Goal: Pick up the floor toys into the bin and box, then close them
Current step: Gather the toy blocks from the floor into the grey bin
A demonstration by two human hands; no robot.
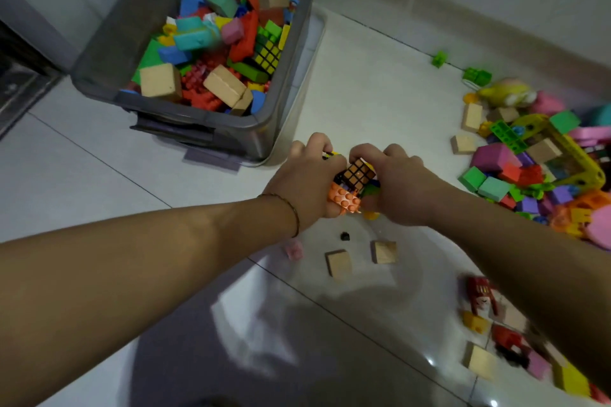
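Orange brick (344, 200) and cube (358, 172) were gripped between left hand (307, 182) and right hand (396, 188), best squeezed together until above the bin (185, 112) ahead-left.

white tiled floor (380, 82), grey bin (198, 119), scattered toys (529, 168)

Grey bin (211, 116), orange studded brick (344, 199), orange-faced black-gridded cube (358, 172)
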